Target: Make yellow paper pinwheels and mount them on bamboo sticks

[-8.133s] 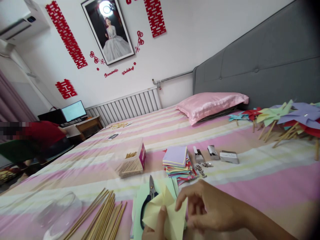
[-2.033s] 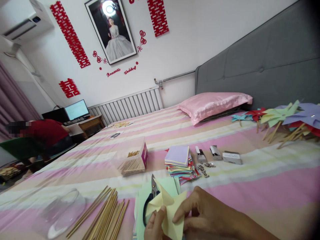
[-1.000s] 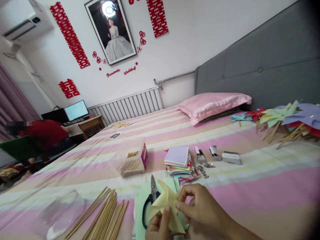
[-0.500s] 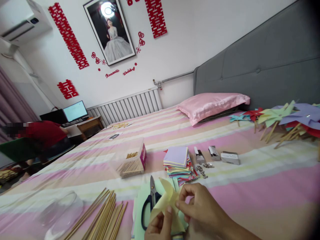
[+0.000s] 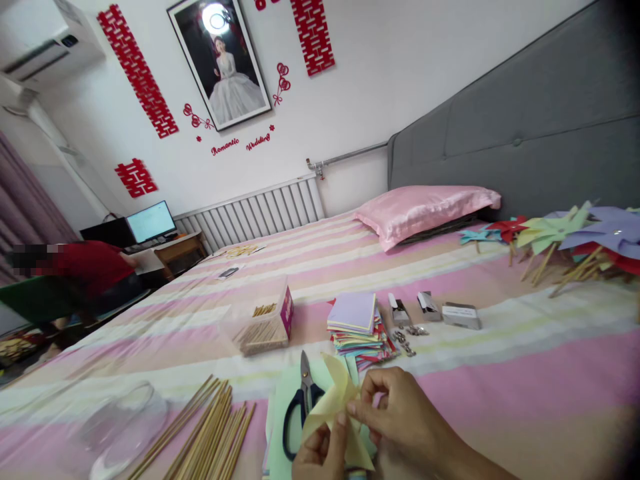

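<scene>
the scissors (image 5: 305,377) lay on some green paper (image 5: 280,390), blades pointing away. just to their right, covering part of a handle, was the yellow paper (image 5: 331,403), its points curled up and inward. the left hand (image 5: 319,459), at the near end of the scissors, gripped the yellow paper, thumb pressed close to its middle and fingers bent against it. the right hand (image 5: 400,413), right of the scissors, had its thumb and index finger closed together at the middle of the same paper; anything small between those tips could not be made out.

left of the scissors lay loose sticks (image 5: 213,427), with a clear tub (image 5: 125,420) farther left. beyond the scissors stood a stick box (image 5: 265,330) on the left and a stack of coloured squares (image 5: 351,313) on the right. metal fasteners (image 5: 403,340) lay farther right of the scissors, and pinwheels (image 5: 555,230) well off to their far right.
</scene>
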### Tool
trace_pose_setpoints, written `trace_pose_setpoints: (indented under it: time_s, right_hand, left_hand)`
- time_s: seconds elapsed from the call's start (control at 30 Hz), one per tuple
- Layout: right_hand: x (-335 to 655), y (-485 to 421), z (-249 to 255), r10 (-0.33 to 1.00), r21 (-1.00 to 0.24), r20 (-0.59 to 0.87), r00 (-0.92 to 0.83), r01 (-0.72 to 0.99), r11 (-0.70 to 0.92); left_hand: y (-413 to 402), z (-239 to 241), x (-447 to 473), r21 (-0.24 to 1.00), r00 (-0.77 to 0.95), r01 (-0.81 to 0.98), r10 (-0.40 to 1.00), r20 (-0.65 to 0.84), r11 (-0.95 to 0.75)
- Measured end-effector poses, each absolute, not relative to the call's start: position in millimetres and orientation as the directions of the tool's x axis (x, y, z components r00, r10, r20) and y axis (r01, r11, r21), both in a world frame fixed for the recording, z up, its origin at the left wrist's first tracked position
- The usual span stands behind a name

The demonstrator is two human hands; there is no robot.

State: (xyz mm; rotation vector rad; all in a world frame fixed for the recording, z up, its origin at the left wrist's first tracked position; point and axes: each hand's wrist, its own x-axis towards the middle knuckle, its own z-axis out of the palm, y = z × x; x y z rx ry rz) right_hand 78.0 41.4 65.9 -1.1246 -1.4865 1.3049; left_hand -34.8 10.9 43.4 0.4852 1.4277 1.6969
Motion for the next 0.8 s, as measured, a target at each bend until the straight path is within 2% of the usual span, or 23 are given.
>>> trace_pose_setpoints:
  time_s: [0.13, 0.33, 0.47, 0.8]
  right_hand:
    - [77.1, 40.2, 64.7, 0.971, -0.992, 0.033, -0.235, 0.111, 0.061]
    - [77.4, 40.3, 63.6, 0.977, -0.984, 0.041, -0.21, 0.163, 0.076]
    - [76.5, 40.6, 64.1, 0.978, -0.983, 0.033, -0.208, 0.171, 0.07]
    - [75.3, 39.3, 66.1, 0.983, -0.958, 0.06, -0.173, 0.267, 0.105]
  left_hand:
    - [13.1, 35.9, -39.5, 0.948, -0.542, -0.319, 0.817, -0.196, 0.016]
    - [17.3, 22.3, -44.0, 0.918, -0.477, -0.397, 0.851, -0.222, 0.016]
    - [19.1, 15.4, -46.4, 0.926, -0.445, -0.375, 0.871, -0.208, 0.029]
    - [19.3, 11.4, -49.1, 0.962, -0.546, -0.267, 0.815, -0.195, 0.051]
